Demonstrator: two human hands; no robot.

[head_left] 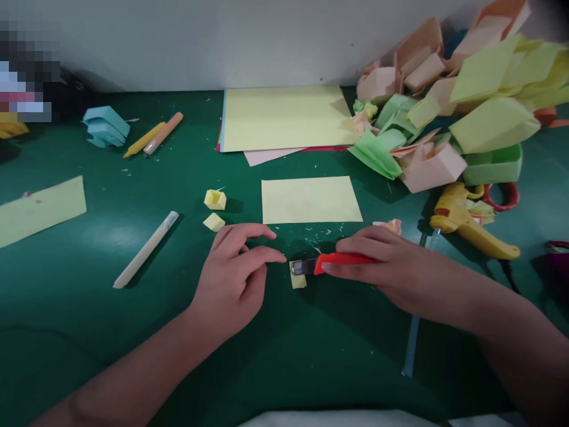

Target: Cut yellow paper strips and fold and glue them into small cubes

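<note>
My right hand [377, 258] is closed around a red stapler [344, 260] with a metal front end, fingers on its far side and thumb on its near side. The metal end lies over a small pale yellow paper piece [299, 280] on the green table. My left hand [237, 267] hovers just left of it with fingers apart, holding nothing, an index fingertip close to the stapler's tip. Beyond my left hand are a tiny yellow paper box [216, 200] and a small folded yellow paper piece [214, 222].
Ahead lie a yellow paper rectangle [311, 200] and a stack of coloured sheets [287, 118]. Folded paper shapes [400, 124] pile up at the right, near a yellow glue gun [475, 222] and a glue stick [411, 347]. A white rolled paper stick [146, 250] lies left.
</note>
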